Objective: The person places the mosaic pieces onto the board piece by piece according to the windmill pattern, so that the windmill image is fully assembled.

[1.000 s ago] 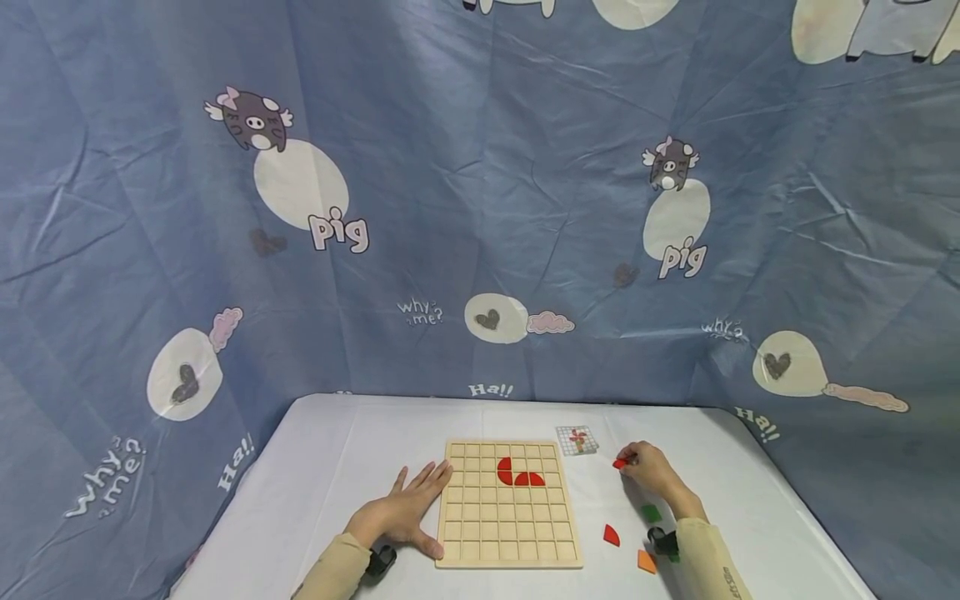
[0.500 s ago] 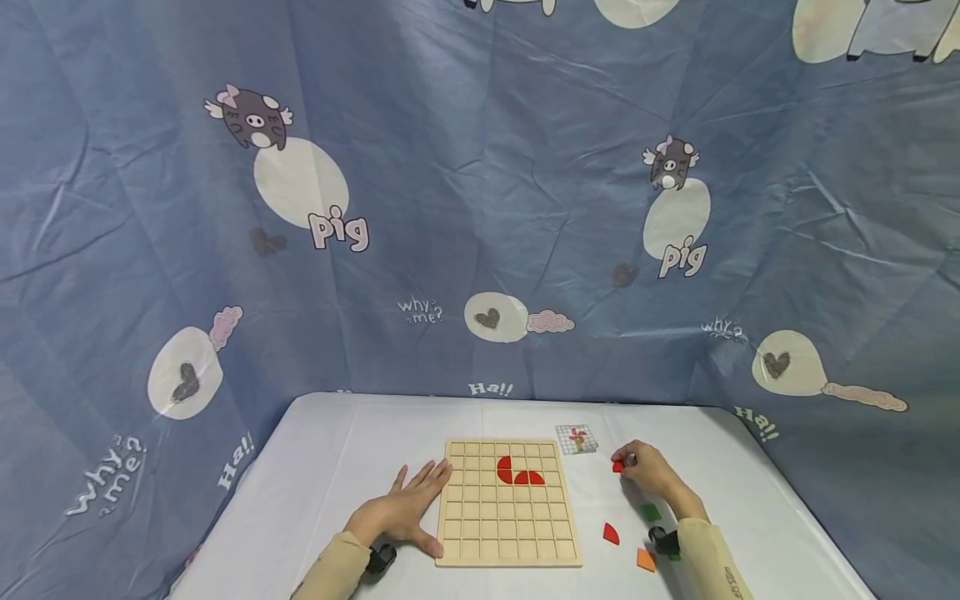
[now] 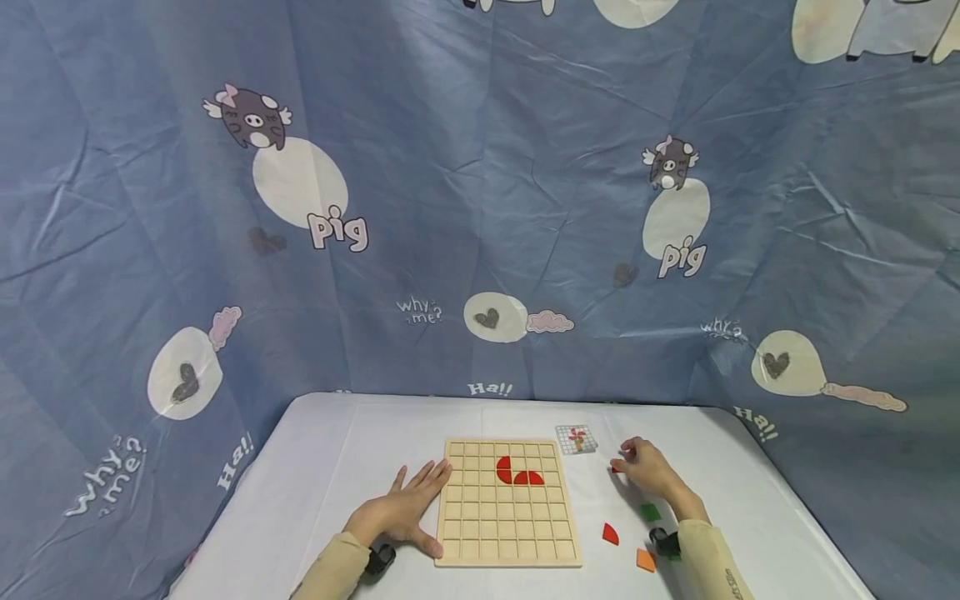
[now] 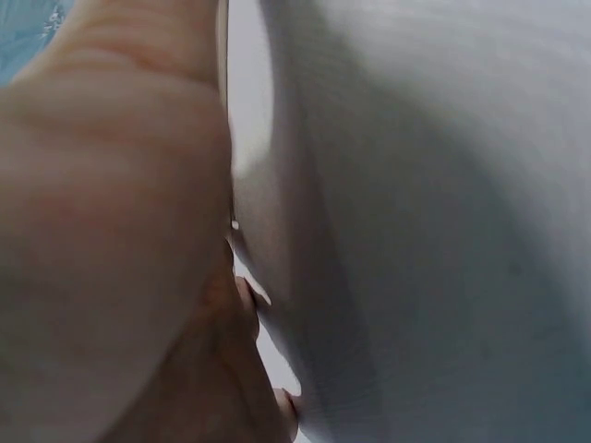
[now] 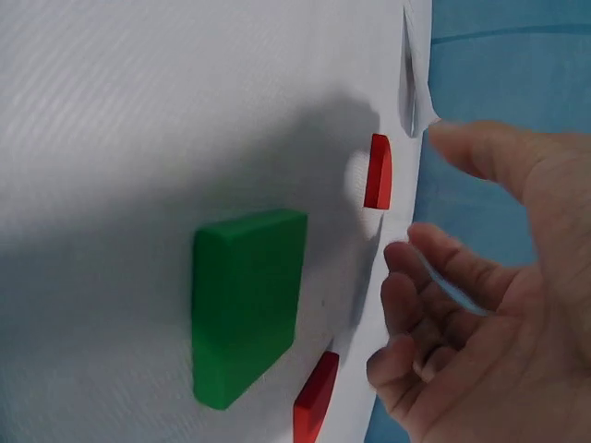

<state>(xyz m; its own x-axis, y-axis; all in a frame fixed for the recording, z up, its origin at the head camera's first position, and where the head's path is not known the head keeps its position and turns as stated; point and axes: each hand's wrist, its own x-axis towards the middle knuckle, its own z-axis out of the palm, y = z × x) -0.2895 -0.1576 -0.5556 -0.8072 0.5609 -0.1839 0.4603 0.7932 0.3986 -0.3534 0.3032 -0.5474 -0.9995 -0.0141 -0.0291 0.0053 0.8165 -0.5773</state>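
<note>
My left hand [image 3: 401, 510] lies with fingers spread along the left edge of a wooden grid board [image 3: 506, 529], fingertips and thumb against it. In the left wrist view, the palm [image 4: 102, 240] fills the left side. Red quarter-round pieces [image 3: 503, 464] sit in several cells of the board. To the right, my right hand [image 3: 651, 469] hovers just over the white table, thumb and fingers apart, nothing between them. A red piece [image 5: 379, 173] lies just beyond its fingertips; in the head view the fingers mostly hide it. A green square block [image 5: 247, 305] and another red piece [image 5: 316, 401] lie closer to the wrist.
A card stack with a printed grid picture [image 3: 576, 439] lies past the board's upper right corner. Right of the board are a loose red quarter-round [image 3: 611, 534], an orange piece [image 3: 646, 560] and a green block [image 3: 650, 512]. A patterned blue cloth [image 3: 480, 208] hangs behind the table.
The right hand has let go of the red piece it was pinching, which now lies on the table, and its thumb and fingers have parted. The left hand has stayed put.
</note>
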